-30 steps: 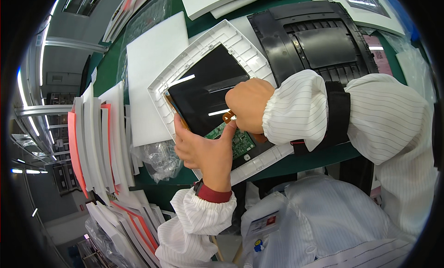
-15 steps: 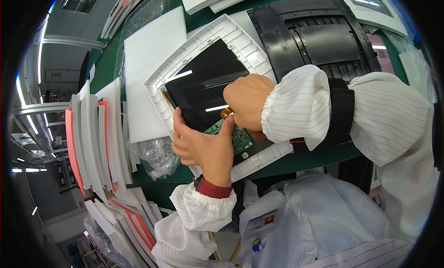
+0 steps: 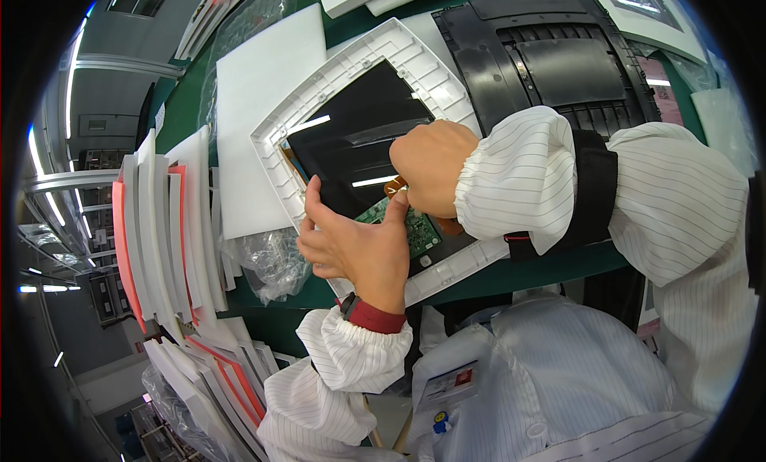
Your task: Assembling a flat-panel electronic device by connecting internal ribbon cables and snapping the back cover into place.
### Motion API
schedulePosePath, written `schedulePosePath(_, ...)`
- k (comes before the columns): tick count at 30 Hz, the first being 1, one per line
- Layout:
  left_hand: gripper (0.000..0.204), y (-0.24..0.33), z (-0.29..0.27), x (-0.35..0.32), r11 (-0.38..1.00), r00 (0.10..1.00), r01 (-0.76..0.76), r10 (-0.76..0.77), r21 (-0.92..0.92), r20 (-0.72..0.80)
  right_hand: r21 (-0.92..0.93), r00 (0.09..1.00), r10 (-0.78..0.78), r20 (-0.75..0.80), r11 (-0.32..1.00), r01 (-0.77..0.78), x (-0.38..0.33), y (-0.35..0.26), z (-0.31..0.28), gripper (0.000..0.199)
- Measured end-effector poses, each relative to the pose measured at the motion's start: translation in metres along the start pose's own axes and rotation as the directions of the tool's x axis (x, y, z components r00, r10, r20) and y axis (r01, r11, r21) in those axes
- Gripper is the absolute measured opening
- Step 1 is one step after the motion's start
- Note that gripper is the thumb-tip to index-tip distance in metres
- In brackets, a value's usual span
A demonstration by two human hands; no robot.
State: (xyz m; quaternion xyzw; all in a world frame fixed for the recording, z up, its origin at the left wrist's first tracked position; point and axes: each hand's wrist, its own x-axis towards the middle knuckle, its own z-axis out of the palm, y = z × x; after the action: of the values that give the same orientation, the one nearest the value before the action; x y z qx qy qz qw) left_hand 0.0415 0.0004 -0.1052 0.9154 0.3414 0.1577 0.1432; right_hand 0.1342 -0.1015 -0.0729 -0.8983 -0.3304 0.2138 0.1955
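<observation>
Barely shifting since before: left hand [image 3: 355, 242] half open, thumb pressing green circuit board [image 3: 411, 231]; right hand [image 3: 431, 167] curled, pinching orange ribbon cable [image 3: 394, 187] over black panel [image 3: 359, 139] inside white frame [image 3: 335, 71] on table [image 3: 542, 266].

Panel [image 3: 351, 139] in frame [image 3: 275, 155]; foam sheet [image 3: 255, 87] left.

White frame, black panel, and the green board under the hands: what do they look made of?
White frame: looks like moulded matte plastic, ribs and clips along its rim. Black panel: glossy, likely glass or film, mirroring lamp streaks. Green board: printed circuit board, small components visible. Left hand and right hand meet there.
</observation>
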Motion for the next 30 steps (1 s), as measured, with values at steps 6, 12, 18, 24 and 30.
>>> schedulePosePath(6, 0.092, 0.000, -0.014, 0.002, 0.994, 0.997, -0.002, 0.010, -0.111, 0.073, -0.004, 0.998, 0.042, 0.051, 0.999, -0.042, -0.009, 0.002, -0.017, 0.025)
schedulePosePath(12, 0.088, -0.034, -0.061, 0.000, 0.713, 0.961, 0.141, 0.067, -0.687, 0.267, 0.192, 0.915, -0.148, -0.376, 0.953, 0.233, -0.040, 0.035, -0.053, 0.019)
schedulePosePath(18, 0.071, -0.076, -0.052, -0.012, 0.589, 0.967, 0.148, 0.082, -0.794, 0.241, 0.301, 0.916, 0.156, -0.370, 0.953, -0.041, -0.114, 0.079, -0.089, 0.020)
schedulePosePath(24, 0.052, -0.086, -0.043, -0.012, 0.587, 0.953, 0.244, 0.002, -0.772, 0.302, 0.168, 0.749, 0.271, -0.605, 0.963, -0.212, -0.170, 0.162, -0.063, 0.034)
schedulePosePath(30, 0.044, -0.098, -0.043, -0.010, 0.496, 0.916, 0.349, 0.001, -0.795, 0.402, 0.541, 0.769, 0.553, -0.322, 0.774, -0.329, -0.172, 0.185, -0.063, 0.036)
